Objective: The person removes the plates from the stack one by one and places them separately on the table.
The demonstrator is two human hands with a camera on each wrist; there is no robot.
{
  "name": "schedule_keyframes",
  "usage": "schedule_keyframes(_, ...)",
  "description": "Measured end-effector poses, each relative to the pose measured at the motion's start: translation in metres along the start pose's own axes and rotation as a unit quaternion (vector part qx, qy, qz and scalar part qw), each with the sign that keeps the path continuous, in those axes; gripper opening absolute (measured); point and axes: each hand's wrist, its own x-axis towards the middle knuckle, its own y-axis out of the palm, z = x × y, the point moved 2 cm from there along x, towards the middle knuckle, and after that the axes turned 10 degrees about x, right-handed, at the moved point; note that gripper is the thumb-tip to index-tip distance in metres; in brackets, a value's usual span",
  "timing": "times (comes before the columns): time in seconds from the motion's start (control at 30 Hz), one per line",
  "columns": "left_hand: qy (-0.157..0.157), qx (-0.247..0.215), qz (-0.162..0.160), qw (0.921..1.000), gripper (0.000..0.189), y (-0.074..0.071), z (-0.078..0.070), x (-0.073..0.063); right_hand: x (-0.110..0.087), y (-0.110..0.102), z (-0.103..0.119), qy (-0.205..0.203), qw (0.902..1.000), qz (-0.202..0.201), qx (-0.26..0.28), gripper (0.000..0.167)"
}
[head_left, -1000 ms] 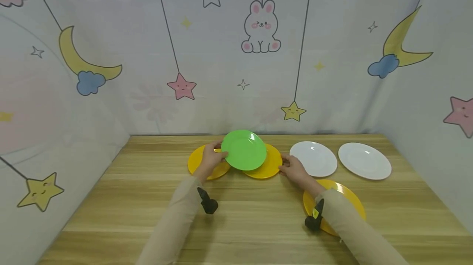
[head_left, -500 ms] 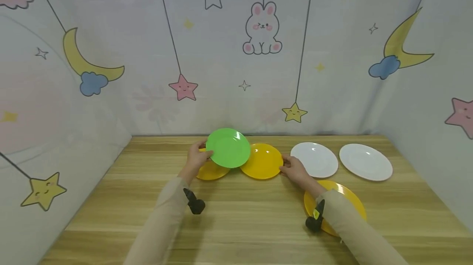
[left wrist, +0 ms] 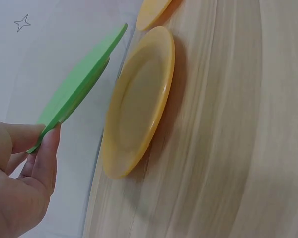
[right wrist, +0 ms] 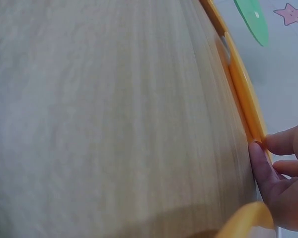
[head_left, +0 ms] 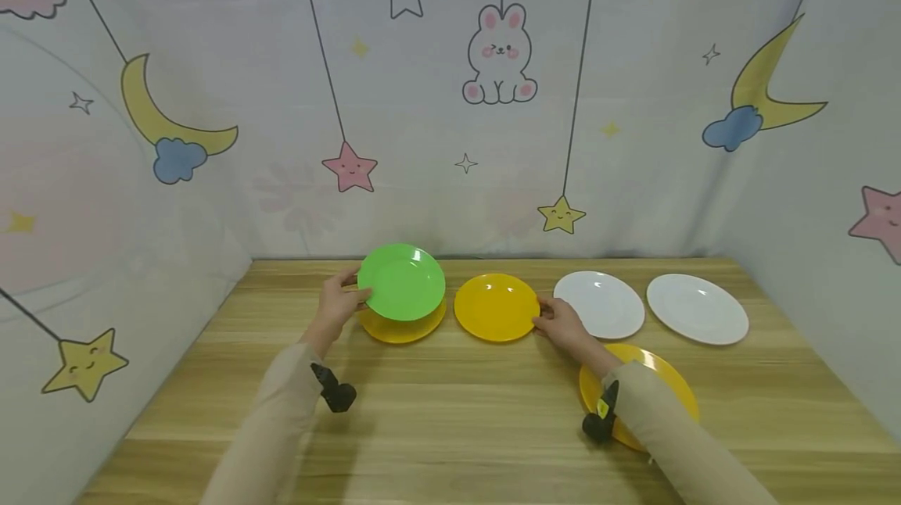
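Observation:
A green plate (head_left: 401,282) is pinched at its left rim by my left hand (head_left: 336,308), thumb on top and fingers beneath. In the left wrist view the green plate (left wrist: 82,82) is tilted and raised above a yellow plate (left wrist: 139,104), with a gap between them. From the head view it covers most of that left yellow plate (head_left: 403,331). Farther right, a second yellow plate (head_left: 497,307) lies on the table, and my right hand (head_left: 561,324) pinches its right rim. The right wrist view has the thumb and fingers on the edge of this yellow plate (right wrist: 246,94).
Two white plates (head_left: 598,304) (head_left: 697,309) lie at the back right of the wooden table (head_left: 450,427). Under my right forearm is a third yellow plate (head_left: 658,372), partly hidden by the sleeve. A patterned curtain wall (head_left: 422,114) borders the table's back and sides.
My left hand has carried the green plate leftward, from over the middle yellow plate to over the left one. The left yellow plate's left rim is no longer gripped. My right hand stays in place.

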Motion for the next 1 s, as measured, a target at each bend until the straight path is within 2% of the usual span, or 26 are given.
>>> schedule_keyframes(0.23, -0.034, 0.02, -0.014, 0.9991, 0.057, -0.021, 0.007, -0.003, 0.0, -0.001, 0.0, -0.003, 1.0, -0.001, -0.003, 0.051)
schedule_keyframes(0.4, -0.042, 0.022, -0.02, 0.9986, 0.058, -0.038, 0.014, -0.01, 0.0, -0.001, -0.001, 0.002, 0.9999, -0.005, -0.01, 0.051)
schedule_keyframes(0.57, -0.044, 0.026, -0.047, 0.9976, 0.058, -0.055, 0.022, -0.012, 0.0, -0.001, 0.0, 0.001, 1.0, -0.004, -0.009, 0.05)
schedule_keyframes(0.8, -0.066, 0.025, -0.061, 0.9956, 0.058, -0.07, 0.029, -0.018, -0.001, -0.001, 0.002, 0.007, 1.0, -0.005, -0.003, 0.05)
schedule_keyframes(1.0, -0.08, 0.029, -0.077, 0.9934, 0.059, -0.081, 0.042, -0.019, -0.001, -0.002, 0.0, 0.006, 1.0, -0.005, 0.0, 0.05)
